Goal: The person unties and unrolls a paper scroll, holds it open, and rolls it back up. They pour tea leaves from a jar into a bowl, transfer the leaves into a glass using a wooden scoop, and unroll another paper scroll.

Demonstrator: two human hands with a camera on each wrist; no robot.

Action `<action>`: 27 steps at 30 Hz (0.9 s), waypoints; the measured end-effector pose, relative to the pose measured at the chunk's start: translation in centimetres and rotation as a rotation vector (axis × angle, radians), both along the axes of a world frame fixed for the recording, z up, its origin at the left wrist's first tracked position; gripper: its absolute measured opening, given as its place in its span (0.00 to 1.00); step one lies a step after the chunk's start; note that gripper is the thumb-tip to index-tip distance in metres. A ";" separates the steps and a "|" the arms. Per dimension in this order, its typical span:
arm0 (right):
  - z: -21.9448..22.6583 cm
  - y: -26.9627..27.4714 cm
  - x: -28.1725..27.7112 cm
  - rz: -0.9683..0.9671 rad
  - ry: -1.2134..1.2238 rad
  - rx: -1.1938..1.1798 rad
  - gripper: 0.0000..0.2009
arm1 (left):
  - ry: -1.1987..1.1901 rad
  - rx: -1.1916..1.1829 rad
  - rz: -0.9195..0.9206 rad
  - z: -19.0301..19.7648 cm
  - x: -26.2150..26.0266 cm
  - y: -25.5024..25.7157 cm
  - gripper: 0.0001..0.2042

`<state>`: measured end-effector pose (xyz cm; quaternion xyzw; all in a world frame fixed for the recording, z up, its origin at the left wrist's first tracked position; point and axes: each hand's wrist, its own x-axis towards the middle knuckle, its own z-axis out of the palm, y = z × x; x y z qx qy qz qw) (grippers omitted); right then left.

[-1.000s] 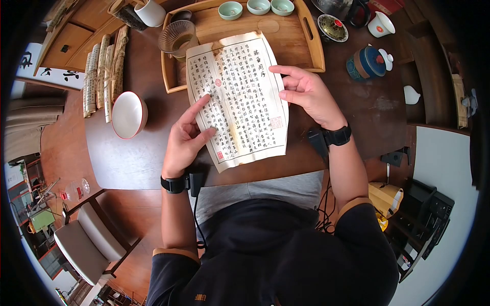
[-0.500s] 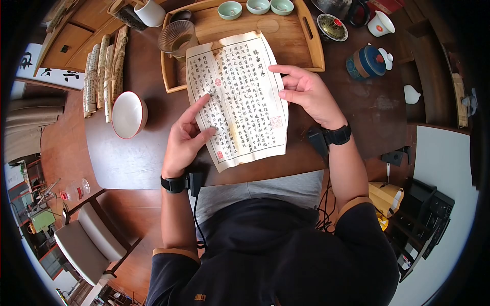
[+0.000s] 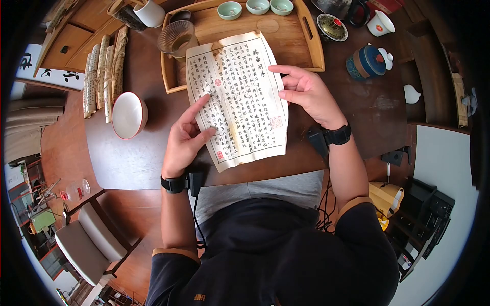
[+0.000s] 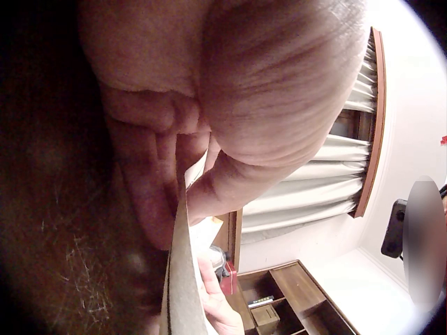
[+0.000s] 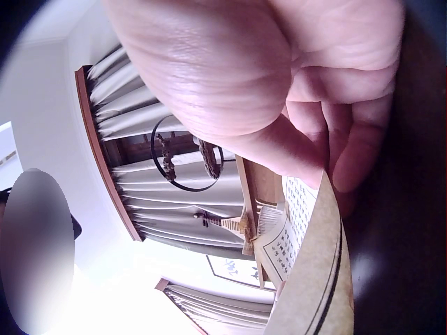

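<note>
A sheet of paper (image 3: 240,102) with columns of handwritten characters, red seal marks and browned, uneven edges is held up between both hands, above the table's near side. My left hand (image 3: 185,143) pinches its left edge, thumb on the written face and fingers partly behind. On the opposite edge, my right hand (image 3: 306,94) grips the sheet between thumb and fingers. The left wrist view shows the paper (image 4: 183,272) edge-on between thumb and fingers. In the right wrist view the thumb presses on the written side of the sheet (image 5: 325,258), which curves slightly.
Behind the paper stands a wooden tray (image 3: 245,38) with pale green cups (image 3: 230,10) and a ribbed glass cup (image 3: 177,38). A white bowl (image 3: 129,115) and rolled scrolls (image 3: 104,76) lie left. To the right are a blue lidded jar (image 3: 366,62) and a patterned lid (image 3: 333,28).
</note>
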<state>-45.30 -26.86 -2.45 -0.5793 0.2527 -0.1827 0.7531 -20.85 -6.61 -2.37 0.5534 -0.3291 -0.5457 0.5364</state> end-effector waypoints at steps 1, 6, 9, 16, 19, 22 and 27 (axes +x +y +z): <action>0.0 0.0 0.0 -0.002 0.001 0.004 0.26 | 0.002 0.001 -0.001 0.0 0.0 0.0 0.35; 0.2 0.0 0.0 0.003 0.006 0.009 0.26 | -0.008 -0.002 -0.002 0.1 0.0 -0.1 0.35; 0.2 0.0 0.0 0.004 0.008 0.005 0.26 | -0.006 -0.001 -0.001 0.1 0.0 0.0 0.35; 0.1 0.0 0.0 0.001 0.001 0.004 0.26 | -0.011 -0.001 0.005 0.0 -0.1 0.0 0.35; 0.0 0.0 0.0 0.002 0.005 0.000 0.26 | -0.012 0.000 0.005 -0.1 0.0 0.1 0.35; 0.0 0.0 0.0 0.002 0.010 -0.004 0.26 | -0.019 -0.007 0.007 -0.1 -0.1 0.0 0.35; -0.1 0.0 0.0 -0.001 0.009 0.002 0.26 | -0.015 -0.010 0.006 -0.2 0.0 0.0 0.35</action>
